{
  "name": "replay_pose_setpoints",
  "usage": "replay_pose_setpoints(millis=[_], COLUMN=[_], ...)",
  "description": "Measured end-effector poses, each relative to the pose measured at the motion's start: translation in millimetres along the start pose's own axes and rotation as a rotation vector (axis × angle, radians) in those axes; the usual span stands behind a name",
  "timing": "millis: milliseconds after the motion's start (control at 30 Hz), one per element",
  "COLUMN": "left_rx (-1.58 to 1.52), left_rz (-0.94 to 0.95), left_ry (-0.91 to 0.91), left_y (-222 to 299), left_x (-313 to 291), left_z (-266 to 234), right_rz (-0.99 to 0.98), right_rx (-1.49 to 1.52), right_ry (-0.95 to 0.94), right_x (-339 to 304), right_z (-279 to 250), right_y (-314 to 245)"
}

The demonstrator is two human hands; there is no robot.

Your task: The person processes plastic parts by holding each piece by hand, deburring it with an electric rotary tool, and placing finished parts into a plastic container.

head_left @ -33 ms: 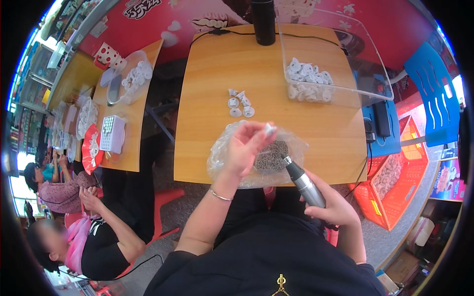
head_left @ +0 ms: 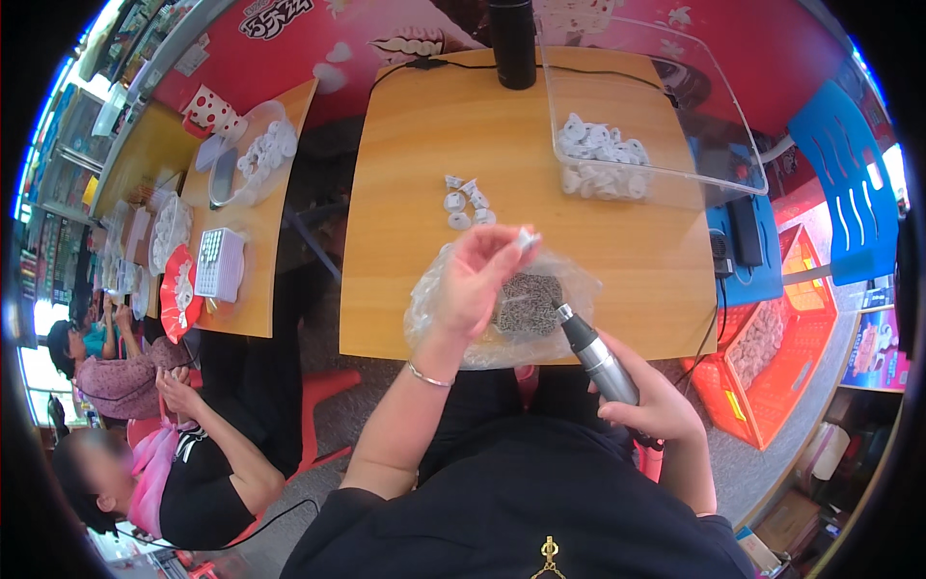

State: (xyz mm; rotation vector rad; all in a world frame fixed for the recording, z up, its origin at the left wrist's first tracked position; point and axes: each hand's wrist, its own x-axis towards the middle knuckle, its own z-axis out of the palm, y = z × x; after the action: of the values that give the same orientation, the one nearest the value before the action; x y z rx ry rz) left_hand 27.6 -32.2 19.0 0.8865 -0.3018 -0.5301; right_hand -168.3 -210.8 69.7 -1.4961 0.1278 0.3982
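Note:
My left hand (head_left: pixel 476 282) is over the near middle of the table, thumb and fingers pinched on a small white plastic part (head_left: pixel 527 238). In my right hand (head_left: pixel 660 403), at the table's near edge, is a silver and black electric screwdriver (head_left: pixel 608 371); its tip points up and left, apart from the white part. Below and between the hands lies a clear plastic bag (head_left: pixel 430 307), opened out around a heap of small grey metal pieces (head_left: pixel 529 305), probably screws. Just beyond my left hand sit several white plastic parts (head_left: pixel 457 202).
A clear bin (head_left: pixel 675 181) with a pile of white parts (head_left: pixel 603 154) stands at the far right. A black cylinder (head_left: pixel 513 53) and a cable are at the back. Right of the table are a blue chair (head_left: pixel 849 193) and orange crate (head_left: pixel 762 425). People sit at the left table (head_left: pixel 253 289).
My left hand has shifted slightly away from me with the white part, uncovering more of the metal pieces. The screwdriver has barely moved.

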Motion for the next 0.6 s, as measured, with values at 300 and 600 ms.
replay_pose_setpoints(millis=[300,600], left_rx=[1.062,1.147], left_rz=[0.655,0.412], left_ry=[-0.248,-0.12], left_y=[22,10], left_x=[113,19], left_z=[81,41], right_rz=[0.058,0.075], right_rx=[0.127,0.122], right_ry=[0.151,0.124], right_x=[-7,-9], right_z=[-5,-12], right_y=[-5,0])
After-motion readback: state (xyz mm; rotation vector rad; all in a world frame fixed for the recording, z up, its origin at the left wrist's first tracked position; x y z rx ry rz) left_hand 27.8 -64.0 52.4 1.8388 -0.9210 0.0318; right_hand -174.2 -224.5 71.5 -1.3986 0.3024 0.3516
